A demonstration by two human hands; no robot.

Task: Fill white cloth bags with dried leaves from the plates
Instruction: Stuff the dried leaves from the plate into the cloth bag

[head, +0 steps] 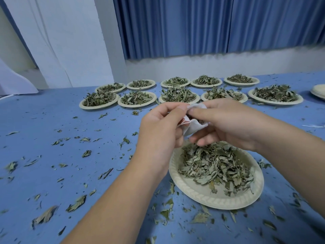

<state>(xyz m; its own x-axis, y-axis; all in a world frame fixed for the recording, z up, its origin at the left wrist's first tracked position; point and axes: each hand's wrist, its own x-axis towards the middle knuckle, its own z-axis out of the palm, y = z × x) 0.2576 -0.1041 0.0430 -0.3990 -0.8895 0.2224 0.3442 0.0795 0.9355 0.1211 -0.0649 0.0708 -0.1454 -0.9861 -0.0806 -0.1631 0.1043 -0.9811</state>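
Note:
A small white cloth bag point(194, 126) hangs in the air between both hands, just above the far rim of a pale paper plate point(202, 196). The plate holds a heap of dried green leaves point(216, 166). My left hand point(161, 125) grips the bag's left side with curled fingers. My right hand point(226, 120) pinches the bag's upper edge between thumb and forefinger, its other fingers curled under the bag. Some dark leaf shows in the bag's mouth. Most of the bag is hidden by the fingers.
Two rows of several paper plates heaped with dried leaves point(136, 99) stand across the far side of the blue table point(52, 120). Loose leaf bits litter the tabletop. A stack of bare plates point(319, 91) sits at the right edge. A blue curtain hangs behind.

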